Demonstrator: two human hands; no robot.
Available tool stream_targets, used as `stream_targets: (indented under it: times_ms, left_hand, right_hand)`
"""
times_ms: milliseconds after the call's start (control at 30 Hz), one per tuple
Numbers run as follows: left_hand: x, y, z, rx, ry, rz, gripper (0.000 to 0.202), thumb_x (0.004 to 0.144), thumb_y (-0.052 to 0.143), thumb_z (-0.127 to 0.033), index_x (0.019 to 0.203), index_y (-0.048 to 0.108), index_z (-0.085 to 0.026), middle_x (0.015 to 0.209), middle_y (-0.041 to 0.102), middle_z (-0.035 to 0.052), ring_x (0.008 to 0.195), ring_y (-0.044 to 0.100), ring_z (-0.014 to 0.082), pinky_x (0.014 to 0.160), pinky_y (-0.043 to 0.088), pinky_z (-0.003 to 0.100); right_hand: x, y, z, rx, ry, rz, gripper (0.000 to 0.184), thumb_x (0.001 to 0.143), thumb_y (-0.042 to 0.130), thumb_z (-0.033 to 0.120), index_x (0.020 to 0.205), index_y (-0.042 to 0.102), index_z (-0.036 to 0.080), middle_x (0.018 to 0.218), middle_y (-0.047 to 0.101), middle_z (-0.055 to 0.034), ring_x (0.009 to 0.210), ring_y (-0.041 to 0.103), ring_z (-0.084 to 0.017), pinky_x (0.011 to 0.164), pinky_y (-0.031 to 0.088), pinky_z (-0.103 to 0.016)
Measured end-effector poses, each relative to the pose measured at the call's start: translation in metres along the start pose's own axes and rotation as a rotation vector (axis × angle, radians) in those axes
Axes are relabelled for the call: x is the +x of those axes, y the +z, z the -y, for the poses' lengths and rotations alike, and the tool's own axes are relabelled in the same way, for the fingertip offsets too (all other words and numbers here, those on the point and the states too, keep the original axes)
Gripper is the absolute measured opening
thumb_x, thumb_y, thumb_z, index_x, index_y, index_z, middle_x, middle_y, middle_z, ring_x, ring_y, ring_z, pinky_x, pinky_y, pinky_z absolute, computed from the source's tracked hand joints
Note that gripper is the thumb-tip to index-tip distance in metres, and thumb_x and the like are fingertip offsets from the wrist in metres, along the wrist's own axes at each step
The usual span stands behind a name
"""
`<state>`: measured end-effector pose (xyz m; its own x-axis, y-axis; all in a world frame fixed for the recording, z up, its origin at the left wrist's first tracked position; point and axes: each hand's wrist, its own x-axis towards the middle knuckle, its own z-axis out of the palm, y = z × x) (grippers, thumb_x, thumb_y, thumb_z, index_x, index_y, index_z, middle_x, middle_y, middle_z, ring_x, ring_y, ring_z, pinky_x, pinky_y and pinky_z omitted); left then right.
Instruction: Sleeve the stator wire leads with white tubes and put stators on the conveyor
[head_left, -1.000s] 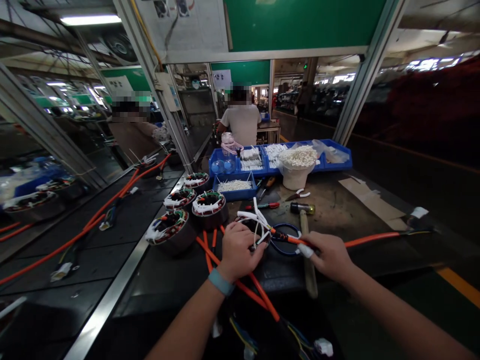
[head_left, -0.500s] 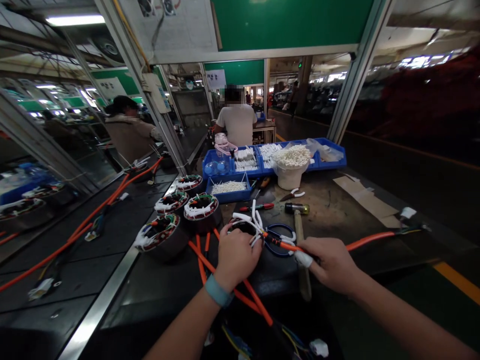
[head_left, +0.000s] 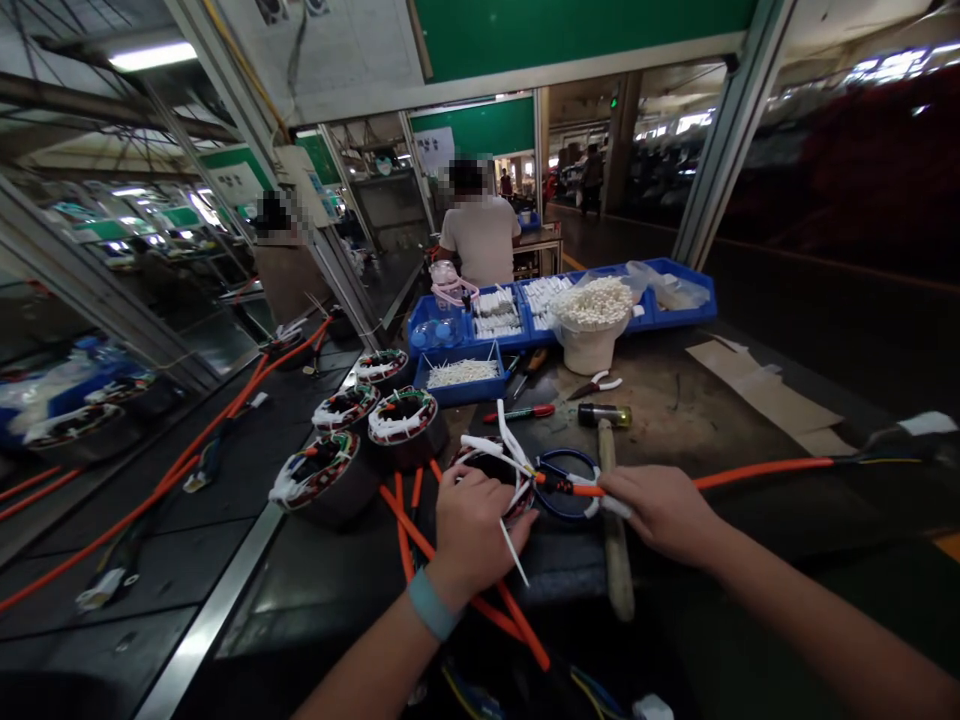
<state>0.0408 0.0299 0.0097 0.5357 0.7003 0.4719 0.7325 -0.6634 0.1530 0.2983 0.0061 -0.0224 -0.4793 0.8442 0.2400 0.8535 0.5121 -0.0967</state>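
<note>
My left hand (head_left: 480,520), with a light blue band at its wrist, is wrapped over the near rim of a motor stator (head_left: 487,455). White sleeves (head_left: 512,435) stick up from the stator's windings. A thin white strip (head_left: 516,555) pokes out below my left fingers. My right hand (head_left: 664,505) is closed around an orange cable (head_left: 589,490) that joins the stator's leads and runs on to the right. Blue-handled scissors (head_left: 553,514) lie beside the stator, partly behind the cable. A hammer (head_left: 619,570) rests under the cable near my right fingers.
Several finished-looking stators (head_left: 405,415) stand to the left, with orange cables (head_left: 409,525) crossing the bench. Behind are a blue tray of white sticks (head_left: 465,375), a white bucket (head_left: 589,350), pliers (head_left: 596,385) and a marker (head_left: 525,412). Cardboard (head_left: 765,390) lies right. A person (head_left: 480,240) sits beyond.
The white strip now shows hanging below my left hand. My left fingers have shifted slightly on the stator, and my right hand keeps its hold on the cable. The view has turned a little.
</note>
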Motion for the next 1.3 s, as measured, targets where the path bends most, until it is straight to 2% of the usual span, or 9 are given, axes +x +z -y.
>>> stream_targets:
  times_ms: [267, 433, 533, 667, 867, 967, 1067, 1167, 1300]
  left_hand:
    - [-0.002, 0.016, -0.008, -0.056, 0.031, -0.101, 0.016, 0.083, 0.055, -0.035, 0.077, 0.063, -0.022, 0.062, 0.061, 0.0010, 0.065, 0.055, 0.0193, 0.074, 0.035, 0.040]
    - [-0.003, 0.012, -0.005, 0.076, 0.119, -0.147, 0.019, 0.086, 0.054, -0.039, 0.090, 0.063, -0.022, 0.074, 0.066, 0.0012, 0.090, 0.058, 0.0239, 0.098, 0.027, 0.046]
    - [-0.006, 0.016, -0.002, 0.134, 0.182, -0.215, 0.023, 0.089, 0.051, -0.035, 0.101, 0.061, -0.019, 0.085, 0.068, 0.0032, 0.098, 0.057, 0.0233, 0.098, 0.029, 0.040]
    - [-0.005, 0.025, 0.001, -0.014, 0.182, -0.257, 0.016, 0.084, 0.056, -0.029, 0.091, 0.063, -0.016, 0.071, 0.064, 0.0027, 0.076, 0.058, 0.0192, 0.087, 0.039, 0.036]
    - [-0.005, 0.028, 0.000, -0.063, 0.138, -0.348, 0.017, 0.080, 0.060, -0.029, 0.093, 0.063, -0.018, 0.070, 0.064, 0.0011, 0.081, 0.058, 0.0209, 0.091, 0.036, 0.039]
    - [-0.006, 0.030, 0.000, -0.050, 0.137, -0.366, 0.019, 0.079, 0.060, -0.032, 0.092, 0.063, -0.018, 0.072, 0.064, 0.0016, 0.085, 0.058, 0.0219, 0.092, 0.036, 0.039]
    - [-0.007, 0.031, -0.001, -0.028, 0.126, -0.348, 0.021, 0.080, 0.058, -0.036, 0.090, 0.063, -0.017, 0.072, 0.064, 0.0027, 0.089, 0.057, 0.0231, 0.094, 0.035, 0.041]
    - [-0.009, 0.028, -0.002, -0.028, 0.123, -0.310, 0.026, 0.083, 0.056, -0.040, 0.095, 0.063, -0.018, 0.078, 0.065, 0.0045, 0.096, 0.056, 0.0248, 0.099, 0.031, 0.043]
    - [-0.021, 0.018, 0.004, 0.011, 0.042, -0.325, 0.057, 0.080, 0.058, -0.051, 0.125, 0.050, -0.018, 0.113, 0.061, 0.0107, 0.117, 0.044, 0.0326, 0.107, 0.019, 0.052]
  right_hand:
    - [0.003, 0.018, -0.004, 0.071, 0.037, 0.031, 0.020, 0.092, 0.038, 0.025, 0.096, 0.057, 0.021, 0.081, 0.059, -0.0051, 0.073, 0.053, -0.019, 0.061, 0.034, -0.029]
    - [0.003, 0.003, -0.005, 0.207, -0.011, 0.079, 0.024, 0.090, 0.042, 0.034, 0.084, 0.062, 0.021, 0.080, 0.060, -0.0049, 0.074, 0.052, -0.019, 0.066, 0.038, -0.031]
    - [0.027, -0.012, -0.031, 0.496, 0.171, -0.152, 0.019, 0.085, 0.049, 0.031, 0.080, 0.064, 0.021, 0.081, 0.064, -0.0027, 0.077, 0.057, -0.018, 0.073, 0.043, -0.031]
    - [0.092, -0.024, -0.098, 0.542, 0.570, -0.632, 0.028, 0.077, 0.052, 0.028, 0.102, 0.058, 0.016, 0.091, 0.065, -0.0076, 0.083, 0.059, -0.021, 0.077, 0.046, -0.035]
    - [0.165, -0.037, -0.153, 0.577, 0.668, -0.874, 0.022, 0.063, 0.058, 0.026, 0.081, 0.061, 0.014, 0.080, 0.063, -0.0088, 0.077, 0.060, -0.025, 0.078, 0.047, -0.043]
    - [0.163, -0.047, -0.137, 0.664, 0.622, -0.949, 0.021, 0.070, 0.053, 0.029, 0.084, 0.059, 0.015, 0.083, 0.064, -0.0088, 0.074, 0.063, -0.025, 0.072, 0.051, -0.041]
    - [0.132, -0.056, -0.093, 0.704, 0.482, -0.932, 0.018, 0.075, 0.053, 0.028, 0.089, 0.060, 0.018, 0.083, 0.066, -0.0057, 0.075, 0.066, -0.022, 0.072, 0.053, -0.037]
    - [0.076, -0.056, -0.030, 0.547, 0.220, -0.778, 0.020, 0.080, 0.052, 0.020, 0.096, 0.063, 0.022, 0.087, 0.068, -0.0049, 0.083, 0.065, -0.022, 0.077, 0.053, -0.035]
    - [-0.010, -0.041, 0.045, 0.557, -0.081, -0.586, 0.034, 0.086, 0.042, 0.013, 0.113, 0.058, 0.025, 0.107, 0.067, -0.0078, 0.102, 0.063, -0.021, 0.084, 0.053, -0.033]
